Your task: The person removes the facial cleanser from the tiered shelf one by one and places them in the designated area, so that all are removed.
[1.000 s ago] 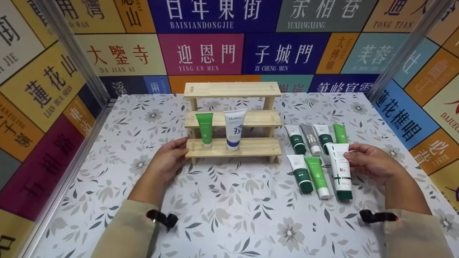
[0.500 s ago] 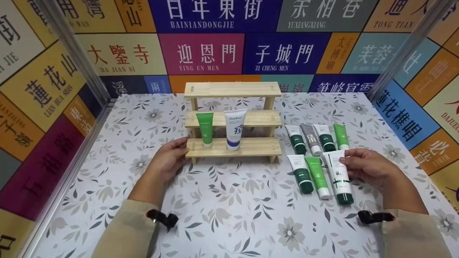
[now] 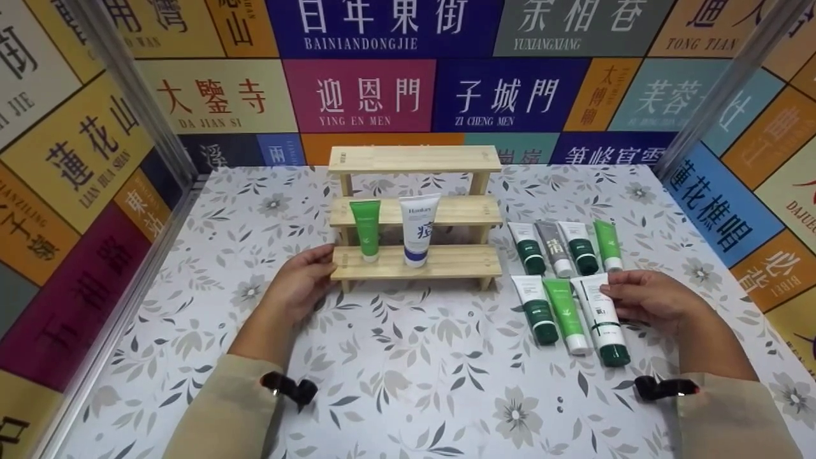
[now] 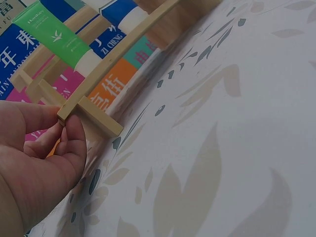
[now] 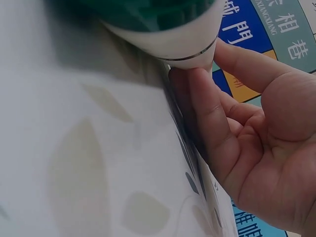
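At the left end of the wooden three-step display rack (image 3: 456, 261), my left hand (image 3: 305, 284) pinches the lowest shelf between thumb and fingers; the left wrist view shows this grip on the shelf corner (image 4: 74, 106). My right hand (image 3: 656, 298) pinches the upper right edge of a white squeeze tube (image 3: 600, 309) with a dark green cap, low over the table beside other tubes. In the right wrist view, thumb and fingers close on this tube's white edge (image 5: 190, 52). On the lowest shelf stand a small green tube (image 3: 365, 229) and a white-and-blue tube (image 3: 417, 229), both cap down.
Right of the rack, several tubes lie in two rows, among them a grey tube (image 3: 553, 248), a bright green tube (image 3: 566, 315) and a white-and-green tube (image 3: 535, 310). The table (image 3: 408, 382) has a leaf-patterned cover. Printed panels (image 3: 357, 95) enclose the back and sides.
My right hand has lowered the white tube with the green cap and shifted it slightly left and toward me, beside the front-row tubes. The left hand stays on the rack.
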`<action>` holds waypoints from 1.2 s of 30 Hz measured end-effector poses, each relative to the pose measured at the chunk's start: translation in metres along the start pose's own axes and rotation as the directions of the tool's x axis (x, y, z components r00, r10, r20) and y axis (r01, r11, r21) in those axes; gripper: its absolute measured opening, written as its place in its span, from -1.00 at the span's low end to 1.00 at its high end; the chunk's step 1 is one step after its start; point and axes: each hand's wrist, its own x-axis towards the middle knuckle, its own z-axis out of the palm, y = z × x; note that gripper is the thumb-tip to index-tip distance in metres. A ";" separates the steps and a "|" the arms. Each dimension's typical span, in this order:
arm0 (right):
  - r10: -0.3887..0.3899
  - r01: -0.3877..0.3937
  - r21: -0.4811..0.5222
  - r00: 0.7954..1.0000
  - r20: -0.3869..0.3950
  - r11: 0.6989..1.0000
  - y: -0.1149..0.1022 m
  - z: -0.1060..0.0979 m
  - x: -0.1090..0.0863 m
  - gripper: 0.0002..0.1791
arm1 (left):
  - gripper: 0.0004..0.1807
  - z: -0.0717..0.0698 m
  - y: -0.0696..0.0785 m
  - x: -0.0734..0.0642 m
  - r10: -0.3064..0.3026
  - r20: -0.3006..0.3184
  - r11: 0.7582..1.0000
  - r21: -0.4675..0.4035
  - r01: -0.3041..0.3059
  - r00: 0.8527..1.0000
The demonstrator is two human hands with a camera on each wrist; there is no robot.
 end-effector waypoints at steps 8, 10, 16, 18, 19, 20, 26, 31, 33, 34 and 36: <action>0.038 -0.040 -0.056 0.999 -0.035 0.998 0.000 -0.002 -0.001 -0.85 | -0.33 0.001 0.000 -0.001 0.005 0.002 1.000 0.000 -0.005 1.000; 0.043 -0.045 -0.051 0.998 -0.041 0.998 0.000 -0.002 -0.001 -0.87 | -0.32 0.001 0.000 -0.001 0.004 0.001 1.000 0.004 -0.004 1.000; 0.073 -0.075 -0.034 0.996 -0.055 0.997 0.000 -0.005 -0.005 -0.79 | -0.32 0.001 0.001 -0.001 -0.004 -0.008 1.000 0.009 0.004 1.000; 0.087 -0.088 -0.025 0.995 -0.057 0.996 -0.002 -0.007 -0.008 -0.75 | -0.33 0.001 0.000 -0.002 -0.006 -0.009 1.000 0.010 0.006 1.000; 0.094 -0.096 -0.020 0.994 -0.061 0.995 -0.003 -0.007 -0.009 -0.72 | -0.33 0.001 0.000 -0.002 -0.006 -0.008 1.000 0.008 0.006 1.000; 0.098 -0.100 -0.018 0.993 -0.061 0.995 -0.005 -0.008 -0.010 -0.70 | -0.33 0.001 0.000 -0.002 -0.005 -0.007 1.000 0.006 0.005 1.000; 0.070 -0.073 -0.049 0.995 -0.068 0.996 -0.015 -0.006 -0.017 -0.61 | -0.33 0.000 0.000 -0.001 -0.007 -0.012 1.000 -0.003 0.007 1.000; -0.064 0.053 -0.124 0.994 -0.092 0.991 -0.026 0.008 -0.018 -0.68 | -0.33 0.000 0.000 -0.001 -0.016 -0.010 1.000 0.003 0.016 1.000; -0.135 0.121 -0.145 0.987 -0.092 0.982 -0.033 0.019 -0.020 -0.76 | -0.34 0.000 0.000 -0.001 -0.015 -0.008 1.000 0.007 0.015 1.000; -0.169 0.154 -0.152 0.981 -0.091 0.976 -0.036 0.025 -0.021 -0.79 | -0.34 0.000 0.000 -0.001 -0.016 -0.006 1.000 0.010 0.016 1.000; -0.229 0.212 -0.170 0.969 -0.092 0.963 -0.043 0.038 -0.023 -0.81 | -0.35 0.000 0.000 -0.001 -0.017 -0.005 1.000 0.015 0.017 1.000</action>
